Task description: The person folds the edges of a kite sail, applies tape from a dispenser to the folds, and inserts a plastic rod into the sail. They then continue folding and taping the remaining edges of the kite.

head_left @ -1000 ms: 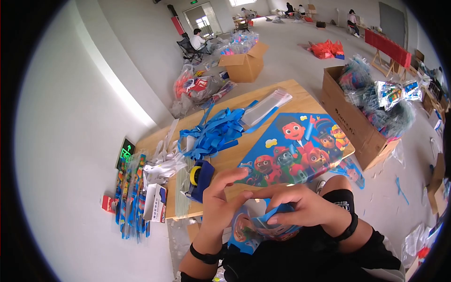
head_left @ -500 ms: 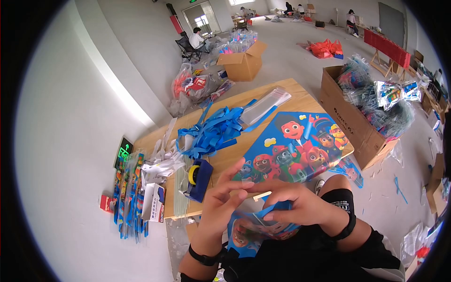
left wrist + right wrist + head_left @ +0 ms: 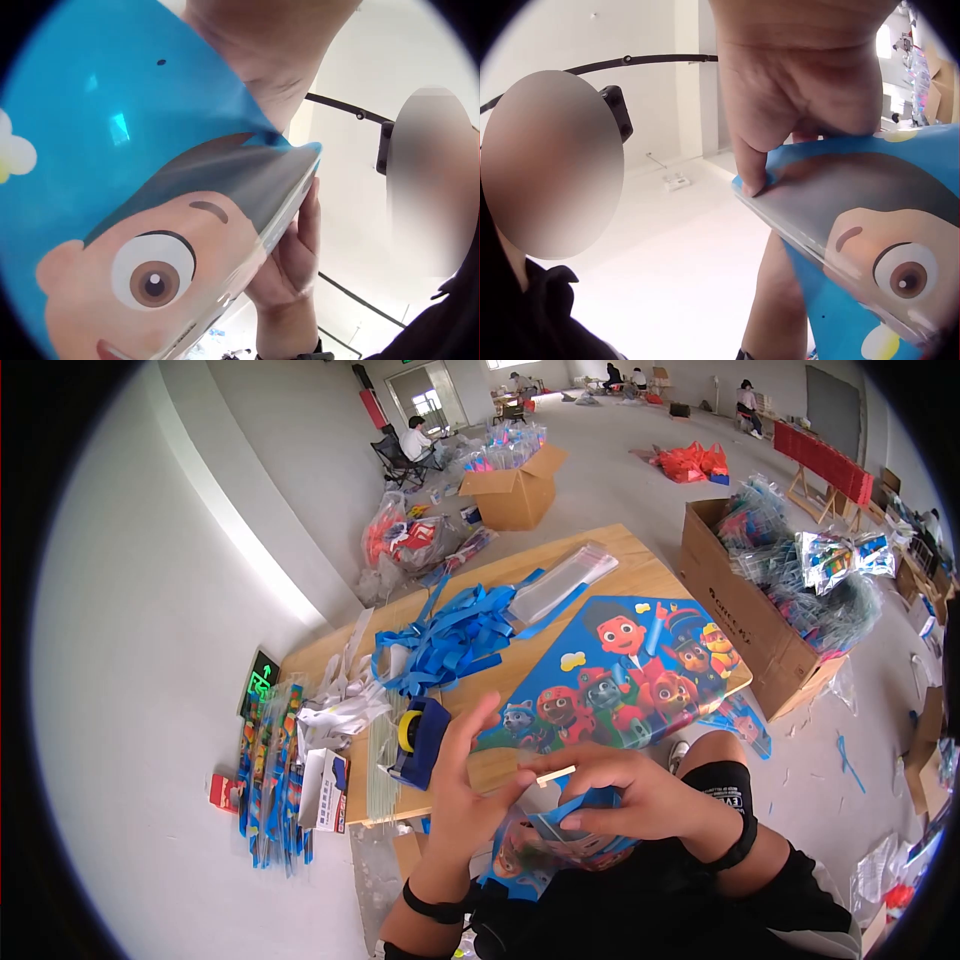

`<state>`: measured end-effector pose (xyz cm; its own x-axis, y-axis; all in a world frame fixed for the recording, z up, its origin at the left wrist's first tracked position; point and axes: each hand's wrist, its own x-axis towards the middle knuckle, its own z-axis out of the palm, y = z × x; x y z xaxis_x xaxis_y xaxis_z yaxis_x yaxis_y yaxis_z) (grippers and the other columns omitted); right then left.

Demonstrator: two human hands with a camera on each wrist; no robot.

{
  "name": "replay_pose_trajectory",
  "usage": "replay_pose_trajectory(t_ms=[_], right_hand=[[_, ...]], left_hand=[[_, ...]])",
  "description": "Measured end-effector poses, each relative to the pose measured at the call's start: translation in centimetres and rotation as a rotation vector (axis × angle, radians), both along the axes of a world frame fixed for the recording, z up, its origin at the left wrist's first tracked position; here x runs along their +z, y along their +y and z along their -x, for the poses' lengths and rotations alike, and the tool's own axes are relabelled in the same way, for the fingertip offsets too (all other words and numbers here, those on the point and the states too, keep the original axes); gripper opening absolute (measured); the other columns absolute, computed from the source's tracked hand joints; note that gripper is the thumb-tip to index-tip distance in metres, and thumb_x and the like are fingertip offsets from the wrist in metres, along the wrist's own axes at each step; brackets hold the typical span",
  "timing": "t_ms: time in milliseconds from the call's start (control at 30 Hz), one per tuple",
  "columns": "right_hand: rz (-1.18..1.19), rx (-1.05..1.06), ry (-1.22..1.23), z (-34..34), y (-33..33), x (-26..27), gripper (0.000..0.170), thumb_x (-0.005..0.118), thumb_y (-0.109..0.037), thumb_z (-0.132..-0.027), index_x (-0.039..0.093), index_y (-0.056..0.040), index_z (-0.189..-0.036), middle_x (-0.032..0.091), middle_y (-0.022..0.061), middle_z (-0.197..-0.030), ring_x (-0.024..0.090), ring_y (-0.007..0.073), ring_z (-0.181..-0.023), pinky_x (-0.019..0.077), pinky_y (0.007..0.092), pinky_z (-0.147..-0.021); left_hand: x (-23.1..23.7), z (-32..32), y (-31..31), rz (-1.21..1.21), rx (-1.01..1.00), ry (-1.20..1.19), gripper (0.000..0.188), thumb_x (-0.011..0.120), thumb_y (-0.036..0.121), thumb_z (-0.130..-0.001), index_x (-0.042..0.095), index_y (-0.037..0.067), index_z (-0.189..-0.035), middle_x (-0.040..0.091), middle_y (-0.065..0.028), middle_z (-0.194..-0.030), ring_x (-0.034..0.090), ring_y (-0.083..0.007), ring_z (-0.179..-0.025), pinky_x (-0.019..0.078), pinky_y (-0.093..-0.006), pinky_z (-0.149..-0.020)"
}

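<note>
Your right hand [image 3: 640,795] pinches the folded cartoon-printed film sheet [image 3: 150,210] in front of you; your left hand [image 3: 465,795] appears spread; expect light, slippery, easily creased stock; grip the folded edge.

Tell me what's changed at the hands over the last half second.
The left hand has swung its raised fingers back, toward the person's left and away from the right hand. No grip has visibly been taken or released. The right hand still pinches the folded printed sheet; on the table, the tape dispenser, blue ribbons and flat printed sheet keep their places.
</note>
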<state>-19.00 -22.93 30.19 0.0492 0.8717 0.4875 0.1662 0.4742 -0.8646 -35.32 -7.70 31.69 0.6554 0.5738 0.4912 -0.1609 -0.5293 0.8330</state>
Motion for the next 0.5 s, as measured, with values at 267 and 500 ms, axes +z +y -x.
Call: replay_pose_trajectory(t_ms=[267,500], right_hand=[[-0.021,-0.005,-0.097,-0.2,0.1,0.0,0.018,0.080,-0.010,-0.087,0.068,-0.0052,-0.100,0.066,0.0142,-0.136,0.065,0.0323,-0.118,0.0506,0.0414,-0.097],[-0.020,0.009,-0.104,-0.6,0.1,-0.3,0.019,0.079,-0.010,-0.088,0.069,-0.0055,-0.103,0.065,0.0145,-0.138,0.065,0.0325,-0.120,0.0507,0.0420,-0.098]], left_hand=[[0.5,0.6,1.3,0.079,-0.161,0.168,0.030,0.079,0.013,-0.087,0.075,0.002,-0.114,0.058,-0.0170,-0.142,0.053,-0.0306,-0.133,0.0428,-0.0422,-0.110],[-0.1,0.6,1.6,0.330,-0.295,0.084,0.018,0.074,0.015,-0.093,0.077,0.002,-0.105,0.054,-0.0173,-0.147,0.047,-0.0287,-0.140,0.0379,-0.0428,-0.114]])
